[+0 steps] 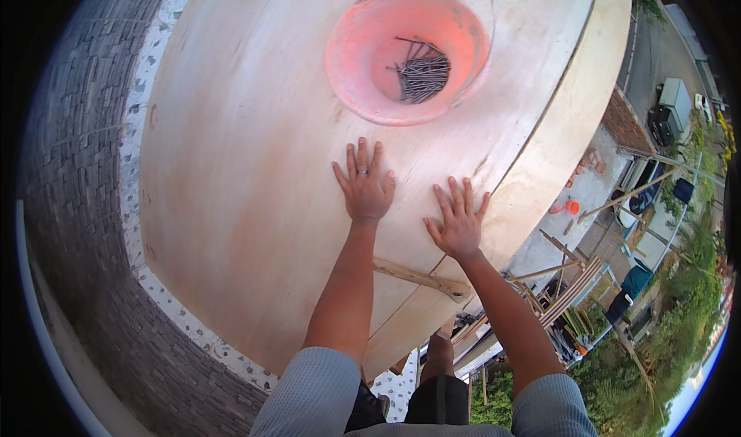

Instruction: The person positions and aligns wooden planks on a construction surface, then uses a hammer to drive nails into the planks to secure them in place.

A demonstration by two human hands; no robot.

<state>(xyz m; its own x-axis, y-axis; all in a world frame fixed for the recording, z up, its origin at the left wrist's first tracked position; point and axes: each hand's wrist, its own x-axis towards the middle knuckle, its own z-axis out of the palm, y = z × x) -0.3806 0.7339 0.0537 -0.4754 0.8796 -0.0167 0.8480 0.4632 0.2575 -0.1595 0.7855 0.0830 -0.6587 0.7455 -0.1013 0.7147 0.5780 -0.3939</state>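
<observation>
Both my hands lie flat on a pale plywood sheet (255, 128), palms down with fingers spread. My left hand (366, 186), with a ring on one finger, rests just below an orange-pink bucket (351, 59). My right hand (459, 225) presses near the sheet's right side, close to a long seam. Inside the bucket sits a heap of long nails (423, 76). Its thin wire handle (492, 20) leans over to the right side. A wooden handle (421, 276), perhaps a tool's, lies on the wood between my forearms; its left end is hidden behind my left arm.
Grey stone-patterned wall (77, 128) and a speckled white border (133, 159) run along the left. Beyond the right edge the ground drops well below, with timber poles (571, 290), an orange container (572, 206), a truck (675, 101) and greenery (687, 306).
</observation>
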